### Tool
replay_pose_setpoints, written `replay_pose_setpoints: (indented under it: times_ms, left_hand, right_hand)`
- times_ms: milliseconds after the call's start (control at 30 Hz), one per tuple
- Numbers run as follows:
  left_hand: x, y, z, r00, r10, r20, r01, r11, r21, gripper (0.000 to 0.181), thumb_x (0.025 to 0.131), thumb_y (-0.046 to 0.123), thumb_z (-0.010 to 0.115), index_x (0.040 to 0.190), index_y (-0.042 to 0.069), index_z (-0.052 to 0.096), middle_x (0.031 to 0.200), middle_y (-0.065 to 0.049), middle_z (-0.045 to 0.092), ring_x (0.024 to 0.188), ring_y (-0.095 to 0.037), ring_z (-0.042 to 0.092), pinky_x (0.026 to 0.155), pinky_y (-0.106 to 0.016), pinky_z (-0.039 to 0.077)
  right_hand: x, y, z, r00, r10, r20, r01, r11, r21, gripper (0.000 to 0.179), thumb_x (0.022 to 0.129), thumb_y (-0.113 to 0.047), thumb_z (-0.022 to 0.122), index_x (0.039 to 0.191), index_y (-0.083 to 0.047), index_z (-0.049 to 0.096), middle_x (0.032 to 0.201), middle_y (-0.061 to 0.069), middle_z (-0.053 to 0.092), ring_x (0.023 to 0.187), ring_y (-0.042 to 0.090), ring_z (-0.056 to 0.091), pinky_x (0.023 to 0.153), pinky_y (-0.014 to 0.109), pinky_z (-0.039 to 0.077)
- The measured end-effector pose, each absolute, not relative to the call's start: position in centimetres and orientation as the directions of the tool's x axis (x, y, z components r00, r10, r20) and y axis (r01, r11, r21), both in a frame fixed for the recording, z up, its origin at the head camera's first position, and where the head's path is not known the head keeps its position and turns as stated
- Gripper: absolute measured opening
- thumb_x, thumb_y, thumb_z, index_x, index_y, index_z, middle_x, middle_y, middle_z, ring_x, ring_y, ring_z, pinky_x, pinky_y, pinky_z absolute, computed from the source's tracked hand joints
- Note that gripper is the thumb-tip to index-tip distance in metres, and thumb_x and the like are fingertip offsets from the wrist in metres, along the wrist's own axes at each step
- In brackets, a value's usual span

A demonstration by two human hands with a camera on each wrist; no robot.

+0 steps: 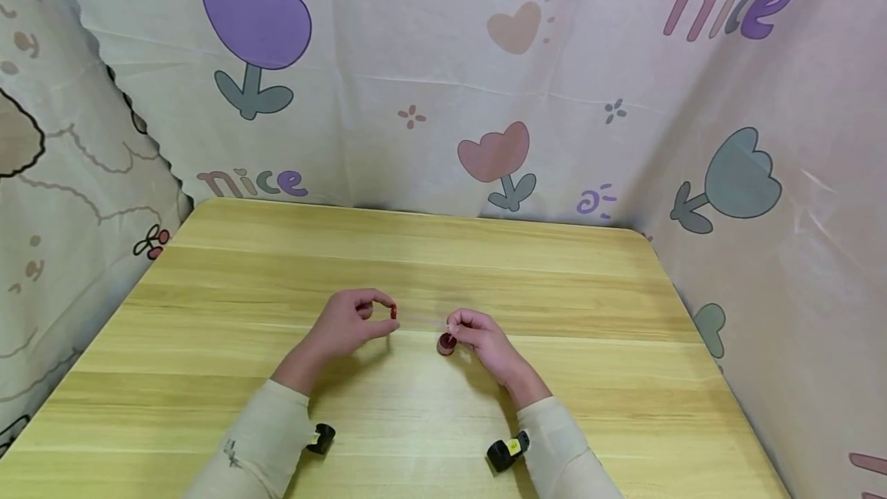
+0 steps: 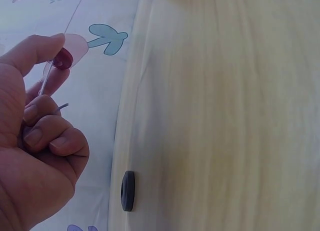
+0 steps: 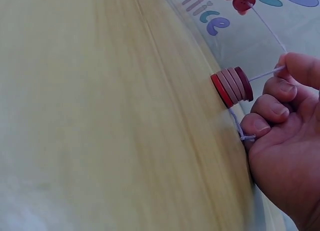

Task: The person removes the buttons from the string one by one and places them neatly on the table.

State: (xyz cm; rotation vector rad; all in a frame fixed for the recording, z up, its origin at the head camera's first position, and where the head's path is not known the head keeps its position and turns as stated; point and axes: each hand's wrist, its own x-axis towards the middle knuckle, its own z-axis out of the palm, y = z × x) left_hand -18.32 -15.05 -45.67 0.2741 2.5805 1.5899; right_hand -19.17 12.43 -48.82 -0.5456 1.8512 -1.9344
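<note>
My left hand [image 1: 349,323] pinches a red button [image 2: 63,59] between thumb and forefinger, its other fingers curled in towards the palm. A thin pale string [image 3: 270,28] runs from this button across to my right hand [image 1: 487,343], whose thumb and forefinger pinch it. Below that pinch, a stack of several red and pinkish buttons [image 3: 232,86] hangs threaded on the string, close over the table in the head view. At the lower end of the stack, the string has a knot [image 3: 244,137], beside the curled fingers in the right wrist view.
Both hands are over the middle of a light wood-grain table [image 1: 242,268]. A printed curtain [image 1: 416,37] rises behind its far edge and along both sides. Black cameras [image 1: 508,451] are strapped at both sleeved wrists. A small dark piece [image 2: 128,191] appears low in the left wrist view.
</note>
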Motion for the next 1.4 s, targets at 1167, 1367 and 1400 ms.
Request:
replay_pose_setpoints:
  times_ms: [1167,1367,1400]
  left_hand:
    - [-17.9,-17.8,-45.5,-0.988,0.153,-0.029,0.04,0.433,0.901,0.036,0.084,0.027,0.083,0.111,0.006,0.071,0.062,0.003,0.025,0.051,-0.015,0.028,0.049,-0.029,0.031]
    - [-17.9,-18.5,-45.3,-0.992,0.127,-0.012,0.048,0.459,0.887,0.036,0.084,0.027,0.083,0.111,0.006,0.071,0.062,0.003,0.024,0.051,-0.015,0.025,0.05,-0.03,0.031]
    - [-17.9,-18.7,-45.3,-0.992,0.124,-0.001,0.057,0.47,0.881,0.036,0.084,0.028,0.083,0.11,0.007,0.071,0.061,0.003,0.024,0.051,-0.015,0.024,0.052,-0.031,0.031]
  right_hand:
    - [-19.3,12.4,-49.1,-0.826,-0.563,0.027,0.001,-0.049,-0.999,0.029,0.102,-0.01,0.049,0.095,0.018,0.046,0.09,0.034,0.056,0.088,0.032,0.062,0.089,0.039,0.047]
    - [-19.2,12.5,-48.9,-0.827,-0.561,0.027,0.003,-0.053,-0.999,0.027,0.103,-0.01,0.047,0.094,0.016,0.045,0.09,0.033,0.057,0.088,0.032,0.063,0.089,0.038,0.047]
    - [-19.2,12.5,-48.9,-0.829,-0.559,0.028,0.001,-0.051,-0.999,0.027,0.103,-0.009,0.047,0.094,0.016,0.046,0.09,0.033,0.057,0.088,0.032,0.063,0.088,0.038,0.047]
